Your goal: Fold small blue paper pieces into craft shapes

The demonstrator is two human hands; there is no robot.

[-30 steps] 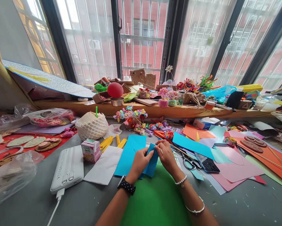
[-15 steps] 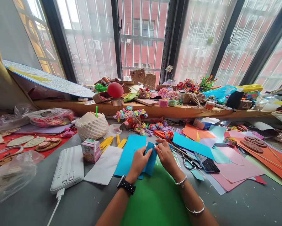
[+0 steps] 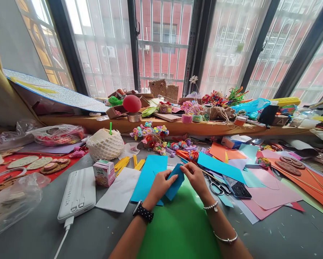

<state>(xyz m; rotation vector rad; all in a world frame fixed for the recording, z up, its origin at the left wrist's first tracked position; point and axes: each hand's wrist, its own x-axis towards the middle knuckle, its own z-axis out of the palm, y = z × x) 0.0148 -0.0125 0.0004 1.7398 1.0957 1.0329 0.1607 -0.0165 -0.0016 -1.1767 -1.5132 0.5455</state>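
Note:
Between my hands is a folded strip of blue paper (image 3: 175,187), tilted above a glossy green mat (image 3: 177,226). My left hand (image 3: 161,185) pinches its left side, thumb on top. At its upper right corner, my right hand (image 3: 195,176) has thumb and fingertips closed on the edge. A larger blue sheet (image 3: 149,176) lies flat just left of and partly behind my left hand. Scissors (image 3: 217,187) rest on the table to the right of my right hand, beside a dark phone (image 3: 238,187).
On the left are a white power bank (image 3: 77,194) with a cable, a small drink carton (image 3: 104,173), white paper (image 3: 119,190) and a netted coconut (image 3: 105,144). Coloured paper sheets (image 3: 271,192) spread over the right. Crafts line the windowsill (image 3: 96,124) behind.
The blue strip has turned and now tilts to the right. My right hand has gone from spread fingers to a closed pinch at the strip's corner.

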